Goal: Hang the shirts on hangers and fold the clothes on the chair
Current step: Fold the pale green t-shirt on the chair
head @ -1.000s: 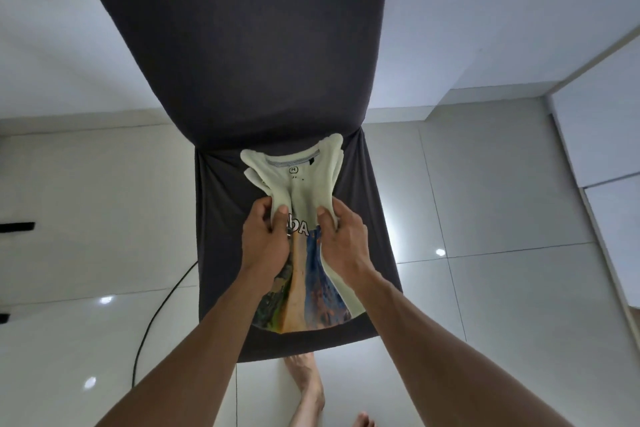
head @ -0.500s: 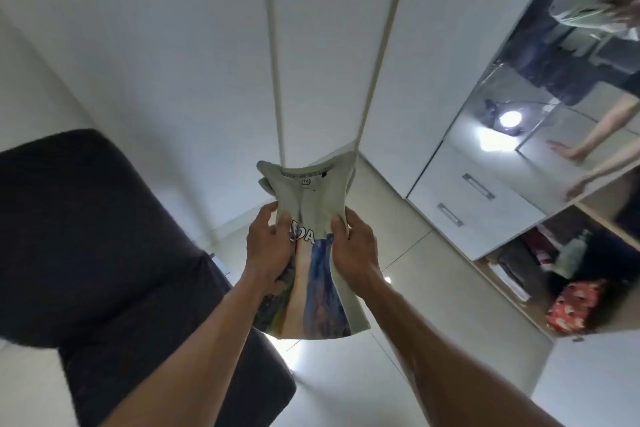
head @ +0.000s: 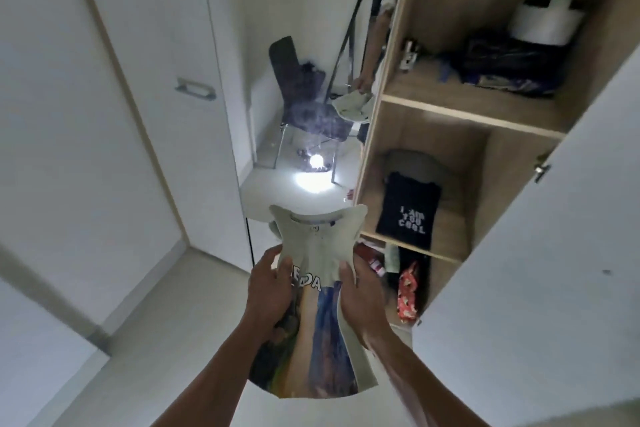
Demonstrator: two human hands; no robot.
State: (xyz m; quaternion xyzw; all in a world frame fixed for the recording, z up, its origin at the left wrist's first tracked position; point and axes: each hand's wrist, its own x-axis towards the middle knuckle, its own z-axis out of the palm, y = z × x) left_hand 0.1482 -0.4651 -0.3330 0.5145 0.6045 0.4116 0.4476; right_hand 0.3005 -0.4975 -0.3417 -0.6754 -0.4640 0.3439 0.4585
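Note:
A folded pale green T-shirt (head: pixel 318 246) with a colourful print and white letters hangs in the air in front of me, collar end away from me. My left hand (head: pixel 268 291) grips its left edge and my right hand (head: pixel 358 295) grips its right edge, both at the shirt's middle. The shirt is held just left of an open wooden wardrobe (head: pixel 429 114). The dark chair (head: pixel 304 104) shows only as a reflection in a mirror panel behind the shirt.
A folded black T-shirt with white lettering (head: pixel 408 215) lies on the wardrobe's middle shelf. Dark clothes and a white item (head: pixel 509 59) fill the shelf above. A red patterned bag (head: pixel 408 295) sits lower down. The white wardrobe door (head: pixel 540 288) stands open at right; closed white doors (head: pixel 104 97) are at left.
The folded shirt was lifted off the chair seat with both hands and carried to the right. The view swung from the chair to the open wardrobe shelves.

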